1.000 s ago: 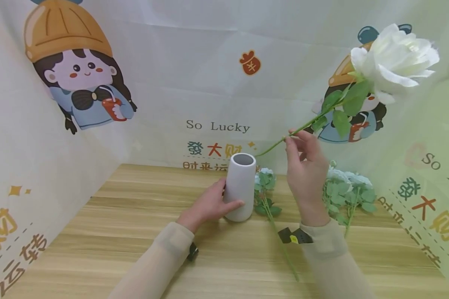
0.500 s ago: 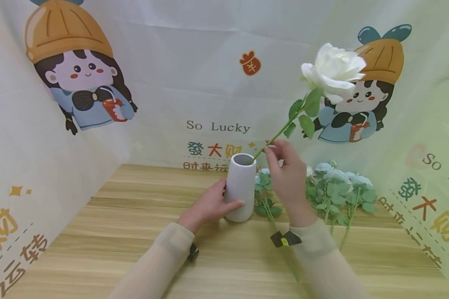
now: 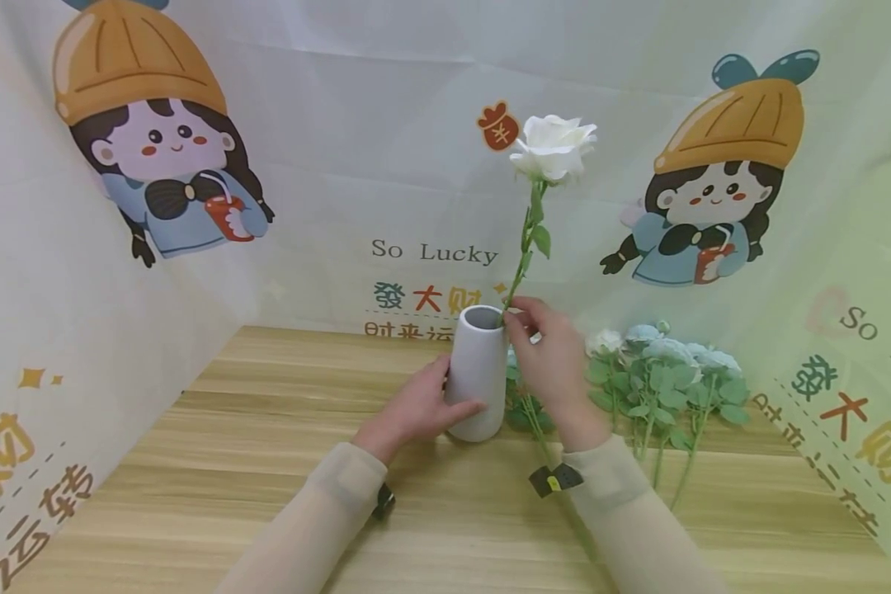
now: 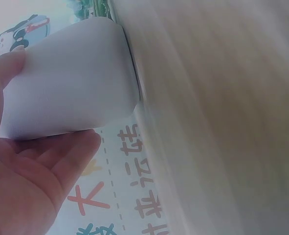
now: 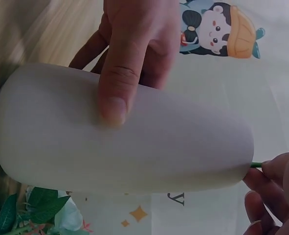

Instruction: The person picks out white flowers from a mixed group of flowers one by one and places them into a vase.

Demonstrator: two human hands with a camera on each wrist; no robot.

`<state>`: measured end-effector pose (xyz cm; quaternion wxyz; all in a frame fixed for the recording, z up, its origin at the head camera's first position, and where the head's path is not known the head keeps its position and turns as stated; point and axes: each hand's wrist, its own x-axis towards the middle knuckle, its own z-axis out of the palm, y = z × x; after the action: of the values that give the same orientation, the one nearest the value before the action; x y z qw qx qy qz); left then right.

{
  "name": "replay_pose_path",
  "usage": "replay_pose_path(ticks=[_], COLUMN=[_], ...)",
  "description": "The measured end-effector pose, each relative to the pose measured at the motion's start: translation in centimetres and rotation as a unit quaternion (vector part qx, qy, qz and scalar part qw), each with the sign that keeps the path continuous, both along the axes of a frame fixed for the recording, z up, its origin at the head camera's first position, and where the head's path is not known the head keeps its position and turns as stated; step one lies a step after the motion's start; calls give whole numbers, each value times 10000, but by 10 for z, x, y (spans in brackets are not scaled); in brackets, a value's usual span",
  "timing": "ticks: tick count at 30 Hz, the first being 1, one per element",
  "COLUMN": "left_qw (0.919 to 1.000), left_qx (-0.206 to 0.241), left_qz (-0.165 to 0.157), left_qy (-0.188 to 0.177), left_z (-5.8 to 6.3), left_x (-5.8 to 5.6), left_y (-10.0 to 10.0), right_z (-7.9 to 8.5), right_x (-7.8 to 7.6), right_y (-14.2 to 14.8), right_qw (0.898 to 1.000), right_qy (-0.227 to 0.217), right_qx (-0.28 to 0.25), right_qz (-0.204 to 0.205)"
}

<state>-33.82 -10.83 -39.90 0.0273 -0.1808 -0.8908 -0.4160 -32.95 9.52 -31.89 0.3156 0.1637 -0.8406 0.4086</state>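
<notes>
A white vase (image 3: 477, 379) stands upright on the wooden table, and my left hand (image 3: 416, 410) grips its left side, thumb across the front. In the left wrist view the fingers curl around the vase (image 4: 71, 81). My right hand (image 3: 553, 355) pinches the green stem of a white rose (image 3: 555, 148) at the right of the vase mouth. The stem's lower end is inside the mouth, and the bloom rises above it, leaning slightly right. The right wrist view has the stem (image 5: 256, 165) between thumb and finger at the vase rim.
Pale blue flowers (image 3: 668, 355) and a white flower (image 3: 605, 342) lie on the table (image 3: 267, 429) to the right. Another flower lies partly hidden behind my right hand, its stem running toward the front. A printed cloth (image 3: 327, 148) hangs behind and at both sides.
My right hand has moved left and down with the rose. Its stem end has gone into the vase mouth, and the rose has swung from slanting right to nearly upright. My left hand stays put.
</notes>
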Motion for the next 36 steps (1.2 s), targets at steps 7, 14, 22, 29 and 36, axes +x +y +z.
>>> replay_pose_path(ticks=[7, 14, 22, 29, 36], left_qw=[9999, 9999, 9999, 10000, 10000], left_qx=[-62, -108, -141, -63, 9], left_qz=[2, -9, -31, -41, -20], left_qy=[87, 125, 95, 47, 40], left_z=[-2, -2, -1, 1, 0], left_x=[-2, -2, -1, 0, 0], left_y=[0, 1, 1, 0, 0], right_z=[-1, -4, -3, -1, 3], right_x=[1, 4, 2, 6, 7], right_y=[-2, -5, -7, -5, -1], right_qw=[9999, 10000, 9960, 9958, 9948], right_qy=[-57, -83, -497, -213, -601], right_qx=[2, 34, -658, 73, 250], right_qz=[114, 18, 335, 885, 778])
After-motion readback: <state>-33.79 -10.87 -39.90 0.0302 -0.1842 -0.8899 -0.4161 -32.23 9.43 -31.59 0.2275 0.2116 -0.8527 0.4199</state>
